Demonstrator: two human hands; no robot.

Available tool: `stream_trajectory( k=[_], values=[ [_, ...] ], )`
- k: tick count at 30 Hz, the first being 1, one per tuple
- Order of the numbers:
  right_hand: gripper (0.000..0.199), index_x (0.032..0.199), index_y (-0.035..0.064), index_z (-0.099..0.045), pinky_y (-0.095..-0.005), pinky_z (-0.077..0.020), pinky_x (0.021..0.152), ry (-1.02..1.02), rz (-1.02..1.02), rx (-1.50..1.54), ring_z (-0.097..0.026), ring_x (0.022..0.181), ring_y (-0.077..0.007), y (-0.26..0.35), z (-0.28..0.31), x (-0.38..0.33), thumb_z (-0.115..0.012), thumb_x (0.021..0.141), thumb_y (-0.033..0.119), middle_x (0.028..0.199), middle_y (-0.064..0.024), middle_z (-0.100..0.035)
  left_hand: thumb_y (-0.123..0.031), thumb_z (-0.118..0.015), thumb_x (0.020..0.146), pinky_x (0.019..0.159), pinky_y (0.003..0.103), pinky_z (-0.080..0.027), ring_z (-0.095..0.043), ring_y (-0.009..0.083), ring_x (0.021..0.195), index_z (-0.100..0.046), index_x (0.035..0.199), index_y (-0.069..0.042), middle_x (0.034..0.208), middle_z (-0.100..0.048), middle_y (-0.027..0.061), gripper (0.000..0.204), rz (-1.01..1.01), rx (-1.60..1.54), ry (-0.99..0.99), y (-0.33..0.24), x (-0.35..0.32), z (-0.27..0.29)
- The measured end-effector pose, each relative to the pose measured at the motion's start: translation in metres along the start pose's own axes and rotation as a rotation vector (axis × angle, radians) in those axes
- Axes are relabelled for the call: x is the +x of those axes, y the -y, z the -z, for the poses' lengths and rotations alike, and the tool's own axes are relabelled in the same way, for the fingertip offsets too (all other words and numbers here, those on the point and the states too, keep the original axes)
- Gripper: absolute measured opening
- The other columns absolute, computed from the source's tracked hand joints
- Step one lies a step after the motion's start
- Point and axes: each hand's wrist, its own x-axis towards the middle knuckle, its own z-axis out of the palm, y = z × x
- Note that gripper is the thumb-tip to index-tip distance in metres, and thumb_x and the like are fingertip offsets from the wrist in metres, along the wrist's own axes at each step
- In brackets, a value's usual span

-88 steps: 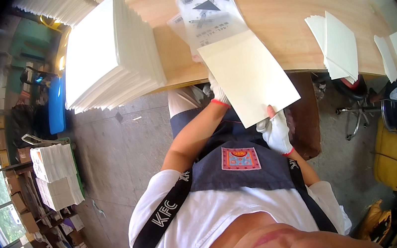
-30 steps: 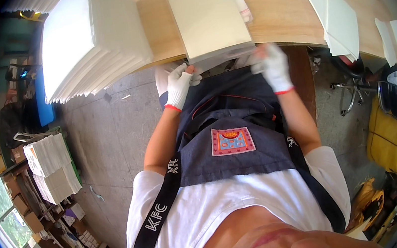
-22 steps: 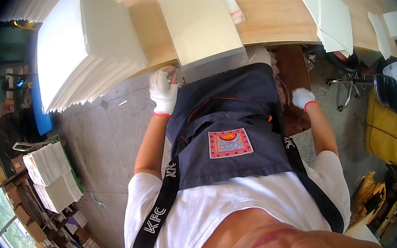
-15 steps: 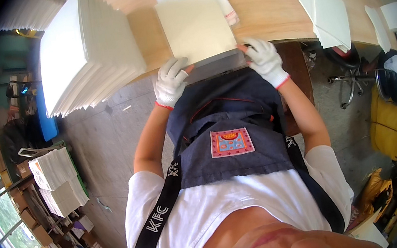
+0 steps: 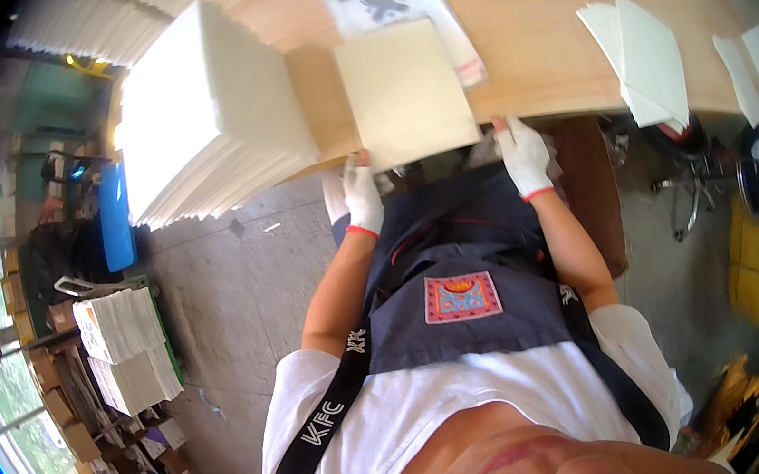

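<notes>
A cream rectangular board (image 5: 409, 94) lies at the near edge of the table, its near end slightly past the edge. It partly covers a white printed sheet or bag (image 5: 387, 4) with a dark cross-shaped picture. My left hand (image 5: 362, 196), in a white glove with bare fingertips, pinches at the board's near left corner. My right hand (image 5: 524, 158), gloved the same way, is by the near right corner, slightly apart from the board. Its fingers are drawn together; what they hold is unclear. Translucent film (image 5: 476, 153) shows faintly beside it, below the board.
A tall stack of white sheets (image 5: 257, 109) stands left of the board, with more stacks (image 5: 83, 27) behind. Folded white sheets (image 5: 648, 58) lie at the right edge of the wooden table (image 5: 534, 25). Bundled paper (image 5: 131, 351) stands lower left; a wheeled chair (image 5: 689, 182) is at right.
The strip of clear film between my hands at the board's near edge has mostly dropped from sight. Both hands have turned more upright, and the board now overhangs the table edge. The view has shifted.
</notes>
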Motion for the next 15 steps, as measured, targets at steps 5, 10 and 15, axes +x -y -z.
stream_trajectory(
  k=[5,10,15],
  values=[
    [0.022,0.086,0.008,-0.058,-0.022,-0.0351,0.042,0.433,-0.411,1.05,-0.047,0.043,-0.009,0.013,-0.022,-0.001,-0.052,0.09,0.028,0.058,-0.0002,-0.054,-0.017,-0.059,0.086,0.044,0.023,-0.035,-0.042,0.0081,0.051,-0.048,0.08,-0.005,0.061,-0.045,0.0002,0.018,-0.433,0.426,0.173,-0.073,-0.031,-0.024],
    [0.019,0.085,0.007,-0.056,-0.0213,-0.0325,0.043,0.671,-0.129,1.308,-0.045,0.049,-0.0064,0.114,-0.023,0.024,-0.056,0.089,0.026,0.064,0.0024,-0.052,-0.001,-0.058,0.081,0.05,0.025,-0.037,-0.045,0.0094,0.056,-0.054,0.082,-0.001,0.064,-0.047,0.0024,0.004,-1.014,0.704,0.011,-0.171,-0.087,0.018],
    [0.021,0.086,0.0046,-0.058,-0.021,-0.0352,0.044,0.728,0.251,1.207,-0.046,0.052,-0.0044,0.28,-0.01,0.068,-0.057,0.088,0.025,0.067,0.0033,-0.052,-0.014,-0.05,0.091,0.071,0.022,-0.041,-0.05,0.0086,0.079,-0.057,0.095,0.001,0.085,-0.054,0.0021,0.017,-1.173,0.516,-0.343,-0.283,-0.083,0.068]
  ],
)
